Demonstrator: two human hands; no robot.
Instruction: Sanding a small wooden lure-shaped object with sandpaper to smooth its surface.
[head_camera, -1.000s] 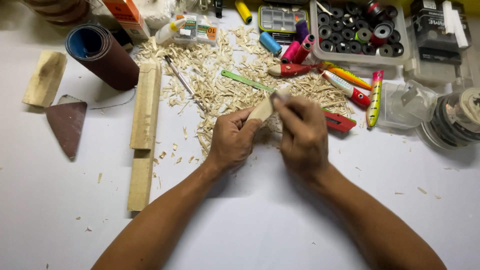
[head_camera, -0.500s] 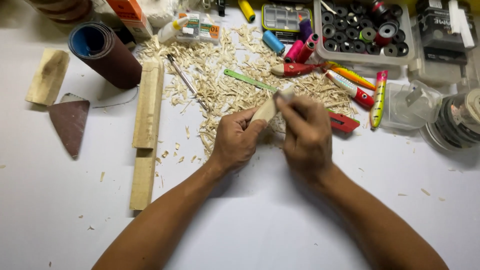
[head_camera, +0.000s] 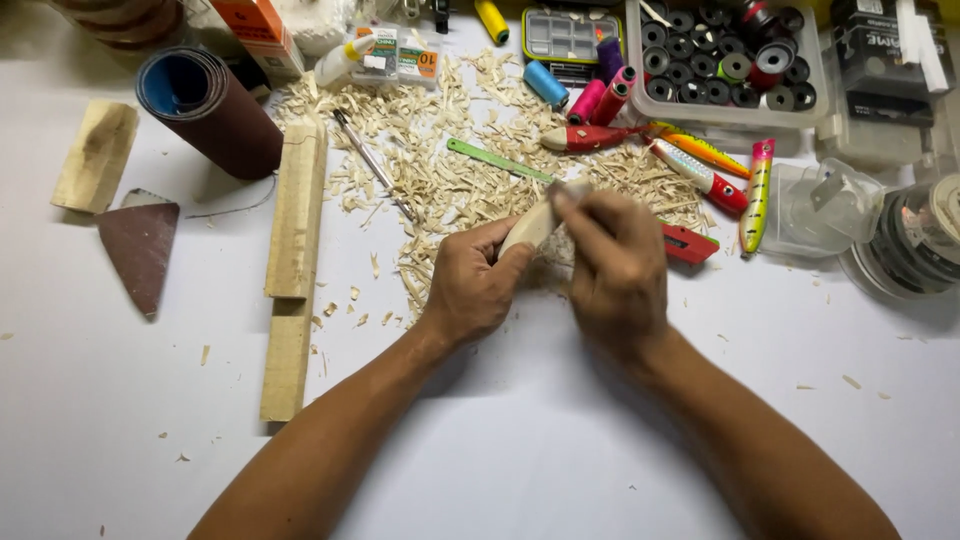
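Observation:
My left hand (head_camera: 475, 285) grips a pale carved wooden lure blank (head_camera: 530, 225), tilted up to the right. My right hand (head_camera: 610, 265) closes over the blank's upper end, fingers pressed against it; whatever it may hold against the wood is hidden. Both hands hover over a pile of wood shavings (head_camera: 450, 170) on the white table (head_camera: 500, 460). A red utility knife (head_camera: 690, 243) lies just right of my right hand.
Two long wooden sticks (head_camera: 293, 260) lie left. A sandpaper roll (head_camera: 205, 110), sandpaper piece (head_camera: 140, 250) and wood block (head_camera: 95, 155) sit far left. Painted fishing lures (head_camera: 700, 170), a green ruler (head_camera: 495, 160), thread spools (head_camera: 600, 95) and a tray of bobbins (head_camera: 730, 60) lie behind.
My right hand has shifted slightly along the blank's upper end. The left hand keeps its grip in about the same place.

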